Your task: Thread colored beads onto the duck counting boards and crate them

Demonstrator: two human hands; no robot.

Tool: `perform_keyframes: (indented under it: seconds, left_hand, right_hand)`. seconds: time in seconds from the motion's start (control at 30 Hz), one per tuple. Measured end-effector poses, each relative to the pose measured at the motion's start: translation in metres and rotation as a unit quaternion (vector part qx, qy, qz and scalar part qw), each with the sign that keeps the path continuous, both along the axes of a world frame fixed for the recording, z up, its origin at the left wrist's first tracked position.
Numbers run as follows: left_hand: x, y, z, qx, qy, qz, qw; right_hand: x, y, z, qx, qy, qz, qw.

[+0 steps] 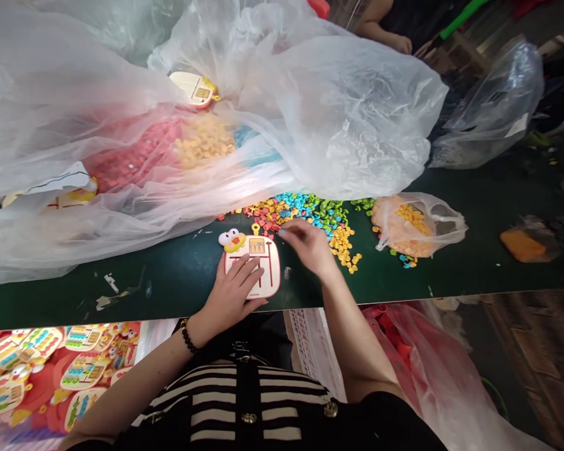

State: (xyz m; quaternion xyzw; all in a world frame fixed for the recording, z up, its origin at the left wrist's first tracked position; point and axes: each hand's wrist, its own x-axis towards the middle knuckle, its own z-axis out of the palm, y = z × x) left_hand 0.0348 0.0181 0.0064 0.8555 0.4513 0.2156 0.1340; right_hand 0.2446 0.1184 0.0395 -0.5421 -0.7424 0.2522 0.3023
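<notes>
A white toy board (273,285) with a red rim, dark red slots and a yellow duck-like head lies on the table. Across its left part rests my left hand (232,288), fingers stretched flat and the thumb along the lower edge. My right hand (310,247) is just right of the board, thumb and forefinger pinched. A small blue piece shows at those fingertips, partly hidden. Beyond the right hand spread loose plastic pieces (341,244) in red, yellow, blue and green.
Large clear plastic bags (380,119) of coloured pieces cover the back. A small bag (402,225) with orange and yellow pieces sits right. Boards with coloured pieces (82,369) fill a container below the table's left edge. Another person's hand (401,44) appears at the far side.
</notes>
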Motion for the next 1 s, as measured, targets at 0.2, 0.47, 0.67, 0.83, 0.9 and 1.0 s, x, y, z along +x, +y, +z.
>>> perform_keyframes:
  seconds: [0.2, 0.47, 0.67, 0.83, 0.9, 1.0]
  left_hand:
    - [0.001, 0.000, 0.001, -0.005, 0.002, -0.002, 1.000]
    - [0.001, -0.001, -0.004, -0.001, -0.035, 0.031, 0.999]
    - [0.002, 0.000, -0.008, 0.018, -0.048, 0.026, 0.998]
    - [0.001, -0.001, -0.002, -0.013, -0.011, 0.019, 1.000]
    - [0.000, -0.001, -0.001, -0.017, -0.002, 0.010, 1.000]
    - [-0.001, -0.001, -0.001, -0.006, 0.000, 0.007, 1.000]
  right_hand:
    - [-0.036, -0.029, -0.021, 0.099, -0.111, -0.039, 0.988]
    - [-0.032, -0.064, -0.026, 0.131, -0.128, -0.061, 0.981]
    - [-0.044, -0.071, -0.024, 0.108, -0.095, -0.031, 0.989]
    - [-0.018, -0.042, -0.004, 0.078, -0.030, 0.046, 0.995]
    - [-0.007, -0.017, 0.001, 0.104, -0.050, -0.030, 0.993]
    - [-0.004, 0.022, -0.001, 0.114, -0.137, -0.058, 0.982]
